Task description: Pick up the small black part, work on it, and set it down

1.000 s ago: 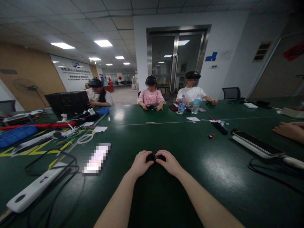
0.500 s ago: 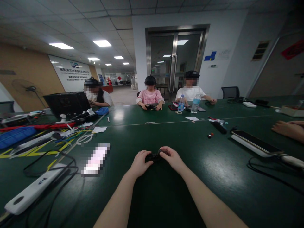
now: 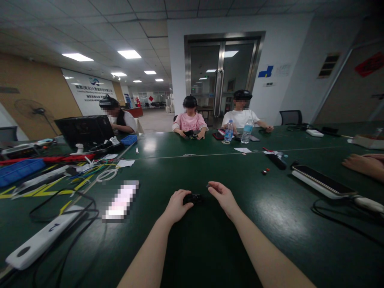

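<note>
My left hand (image 3: 177, 206) rests on the green table (image 3: 270, 224) with its fingers closed on a small black device (image 3: 193, 198). Just right of it, my right hand (image 3: 222, 195) is lifted slightly off the device, its thumb and forefinger pinched on a tiny dark piece (image 3: 208, 185) too small to name. Both forearms reach in from the bottom edge.
A white power strip (image 3: 39, 242) with black cables lies at the left. A phone on a white strip (image 3: 325, 183) lies at the right, near another person's hand (image 3: 361, 165). Three people sit across the table. Water bottles (image 3: 247, 130), a blue tray (image 3: 18, 170) and wires stand farther off.
My right hand has come off the black device and moved up and to the right with a tiny piece pinched. My left hand stays on the device.
</note>
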The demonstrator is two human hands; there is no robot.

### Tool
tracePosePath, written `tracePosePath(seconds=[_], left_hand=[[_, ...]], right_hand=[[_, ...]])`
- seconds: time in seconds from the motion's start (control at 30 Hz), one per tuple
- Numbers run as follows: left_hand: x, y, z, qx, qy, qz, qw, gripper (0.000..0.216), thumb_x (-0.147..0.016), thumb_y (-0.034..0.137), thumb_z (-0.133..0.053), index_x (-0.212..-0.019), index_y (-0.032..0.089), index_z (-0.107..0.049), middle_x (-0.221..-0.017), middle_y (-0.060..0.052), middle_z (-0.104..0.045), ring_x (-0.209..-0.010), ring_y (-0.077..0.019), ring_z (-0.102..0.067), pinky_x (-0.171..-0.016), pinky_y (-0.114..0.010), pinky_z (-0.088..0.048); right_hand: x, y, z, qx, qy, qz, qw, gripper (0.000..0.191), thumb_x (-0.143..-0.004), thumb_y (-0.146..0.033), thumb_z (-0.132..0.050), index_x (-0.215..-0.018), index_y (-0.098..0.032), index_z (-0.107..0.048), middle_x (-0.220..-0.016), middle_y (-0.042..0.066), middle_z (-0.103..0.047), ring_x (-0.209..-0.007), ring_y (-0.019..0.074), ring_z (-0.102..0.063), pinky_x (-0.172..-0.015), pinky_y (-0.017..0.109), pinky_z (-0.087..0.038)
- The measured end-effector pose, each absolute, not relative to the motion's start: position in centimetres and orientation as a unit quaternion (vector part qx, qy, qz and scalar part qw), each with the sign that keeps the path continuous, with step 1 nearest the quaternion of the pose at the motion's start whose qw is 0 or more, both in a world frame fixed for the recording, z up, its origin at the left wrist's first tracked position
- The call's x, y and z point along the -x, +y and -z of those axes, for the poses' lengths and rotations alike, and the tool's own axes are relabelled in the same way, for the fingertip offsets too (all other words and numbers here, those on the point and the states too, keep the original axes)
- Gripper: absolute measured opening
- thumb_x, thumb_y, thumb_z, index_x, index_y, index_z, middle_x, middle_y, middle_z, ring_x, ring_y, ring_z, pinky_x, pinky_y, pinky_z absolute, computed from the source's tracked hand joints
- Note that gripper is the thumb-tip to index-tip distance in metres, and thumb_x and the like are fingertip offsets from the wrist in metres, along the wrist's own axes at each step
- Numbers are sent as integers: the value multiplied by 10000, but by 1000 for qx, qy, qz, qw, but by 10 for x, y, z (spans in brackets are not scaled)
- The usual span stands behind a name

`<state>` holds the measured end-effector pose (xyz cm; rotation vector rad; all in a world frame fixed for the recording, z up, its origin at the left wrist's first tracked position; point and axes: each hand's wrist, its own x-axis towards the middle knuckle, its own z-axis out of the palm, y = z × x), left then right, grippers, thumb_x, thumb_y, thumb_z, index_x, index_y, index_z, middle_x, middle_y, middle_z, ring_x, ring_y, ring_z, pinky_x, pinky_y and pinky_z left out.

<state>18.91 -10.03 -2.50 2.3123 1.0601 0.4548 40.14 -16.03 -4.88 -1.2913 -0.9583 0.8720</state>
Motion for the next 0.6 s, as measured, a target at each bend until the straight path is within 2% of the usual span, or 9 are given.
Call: tracePosePath(seconds=[0.6], left_hand=[[-189,-97,27,-866,388,-156,273,492,-778,383,-502,-1250,264,-432,-1274,-27,-461,-1172,-221,-397,-974,-357,-314]], right_hand=[[-411,-162,47,593,-353,-354,632,377,-696,-402,-614,-1046,-266,-584,-1082,17,-619,-1029,218,-553,-865,367,-454]])
